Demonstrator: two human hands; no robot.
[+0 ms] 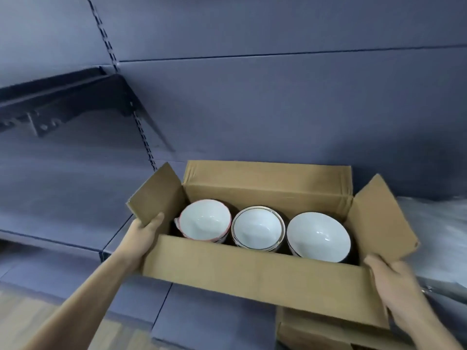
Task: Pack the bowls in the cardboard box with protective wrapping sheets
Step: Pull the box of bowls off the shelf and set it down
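Left hand (144,234) at nine o'clock and right hand (389,276) at four o'clock curl fingers around the open brown cardboard box (252,269) holding three white ceramic bowls (257,228)

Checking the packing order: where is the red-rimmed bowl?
In the head view, the red-rimmed bowl sits at the box's left end, beside the middle bowl.

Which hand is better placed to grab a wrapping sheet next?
Right, probably. The right hand grips the cardboard box at its right end, next to the pale wrapping sheets on the shelf. The left hand holds the far end.
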